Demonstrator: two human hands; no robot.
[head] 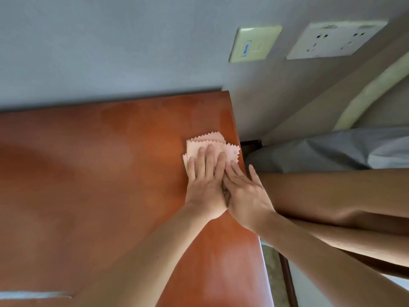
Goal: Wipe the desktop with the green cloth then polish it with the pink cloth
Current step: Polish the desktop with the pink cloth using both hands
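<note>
At the right-hand end of the desktop [110,185], close to its side edge, the polishing stage appears to be under way. The red-brown wooden surface fills most of the view; faint dull patches and a soft sheen show on it, but whether these are wipe marks cannot be determined. The green cloth is not clearly in view; a sliver of pale green under the left edge of the pink cloth may belong to it. On this evidence the green-cloth wipe is judged complete, and polishing of the remaining surface to the left is judged outstanding.

The pink cloth [210,144] lies folded in several layers, its zigzag edges fanned out, flat on the wood.

The left hand [205,180] presses it down, palm flat, fingers straight and slightly spread. The right hand [245,191] lies flat beside it, fingers extended, fingertips touching the cloth's near right corner, one finger reaching past the desk edge. Neither hand grips anything.
</note>
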